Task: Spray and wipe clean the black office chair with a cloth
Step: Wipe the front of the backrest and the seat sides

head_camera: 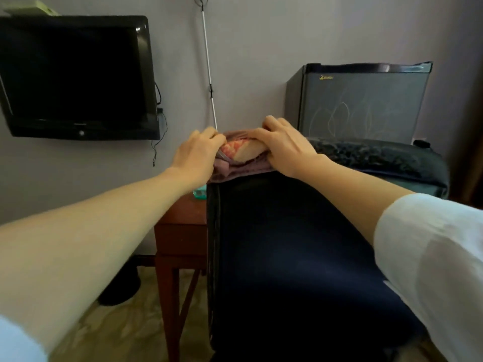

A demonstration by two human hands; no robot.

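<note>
The black office chair (287, 257) fills the lower middle, its backrest facing me. A purple cloth with a pink and cream patch (241, 159) lies bunched on the top edge of the backrest. My left hand (198, 155) grips the cloth's left side with curled fingers. My right hand (285, 147) grips its right side, fingers curled over the fabric. A teal bottle (200, 193) peeks out under my left wrist on the wooden side table; most of it is hidden.
A wooden side table (180, 231) stands left of the chair. A wall-mounted TV (75, 77) hangs at the left. A grey mini fridge (363, 103) stands behind at the right, with a dark blanket (379, 158) in front. A white pole (209, 74) leans on the wall.
</note>
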